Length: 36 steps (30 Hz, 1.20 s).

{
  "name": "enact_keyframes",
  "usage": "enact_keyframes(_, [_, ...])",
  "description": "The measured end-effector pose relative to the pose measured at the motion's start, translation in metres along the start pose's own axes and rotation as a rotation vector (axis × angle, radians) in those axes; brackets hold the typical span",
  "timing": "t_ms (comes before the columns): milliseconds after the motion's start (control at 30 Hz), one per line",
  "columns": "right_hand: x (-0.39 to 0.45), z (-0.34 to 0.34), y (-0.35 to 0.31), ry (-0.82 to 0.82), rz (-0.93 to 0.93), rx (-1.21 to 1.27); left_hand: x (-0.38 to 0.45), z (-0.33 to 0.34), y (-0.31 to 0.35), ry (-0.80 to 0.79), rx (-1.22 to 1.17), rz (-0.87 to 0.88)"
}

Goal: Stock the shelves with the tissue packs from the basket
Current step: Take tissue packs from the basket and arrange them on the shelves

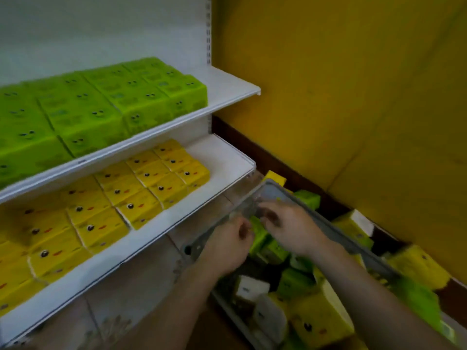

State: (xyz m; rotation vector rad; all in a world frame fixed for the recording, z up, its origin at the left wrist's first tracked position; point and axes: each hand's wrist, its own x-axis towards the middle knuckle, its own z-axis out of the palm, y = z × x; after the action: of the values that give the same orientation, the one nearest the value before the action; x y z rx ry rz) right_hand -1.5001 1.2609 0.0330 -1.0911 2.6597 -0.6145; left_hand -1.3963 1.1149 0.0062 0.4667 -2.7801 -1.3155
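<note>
A grey basket point(336, 231) on the floor at lower right holds several green and yellow tissue packs. Both my hands reach into its far end. My left hand point(227, 245) and my right hand point(288, 227) close their fingers around a green tissue pack point(260, 234) that lies among the others. The upper shelf point(227, 97) carries rows of green packs point(101, 109). Rows of yellow packs point(113, 198) fill the left and middle of the lower shelf point(222, 162). The frame is motion-blurred.
A yellow wall point(341, 84) stands right of the shelving. More green and yellow packs point(353, 226) lie on the floor between basket and wall. Bare white board shows at the right end of both shelves.
</note>
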Motion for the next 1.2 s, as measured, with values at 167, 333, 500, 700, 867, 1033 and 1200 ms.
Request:
enact_keyframes(167, [-0.053, 0.025, 0.049, -0.358, 0.18, -0.247, -0.008, 0.061, -0.01, -0.34, 0.035, -0.039])
enact_keyframes(333, [-0.096, 0.039, 0.066, -0.685, 0.156, -0.501, -0.016, 0.092, -0.005, -0.46, 0.082, -0.03])
enact_keyframes(500, [-0.102, 0.06, 0.064, -0.834, 0.091, -0.815, -0.022, 0.099, -0.009, -0.493, 0.074, -0.053])
enact_keyframes(700, [-0.094, 0.044, 0.065, -0.75, 0.118, -0.568, -0.023, 0.083, -0.02, -0.484, -0.025, -0.096])
enact_keyframes(867, [-0.063, -0.017, 0.042, -0.333, 0.114, 0.048, -0.022, 0.051, -0.01, -0.514, -0.544, -0.195])
enact_keyframes(1033, [-0.031, -0.027, 0.001, -0.163, 0.051, 0.459, -0.017, -0.008, -0.013, -0.31, -0.727, -0.198])
enact_keyframes(1200, [0.0, -0.013, -0.035, 0.024, -0.054, 0.496, -0.026, -0.069, -0.012, -0.072, -0.684, -0.242])
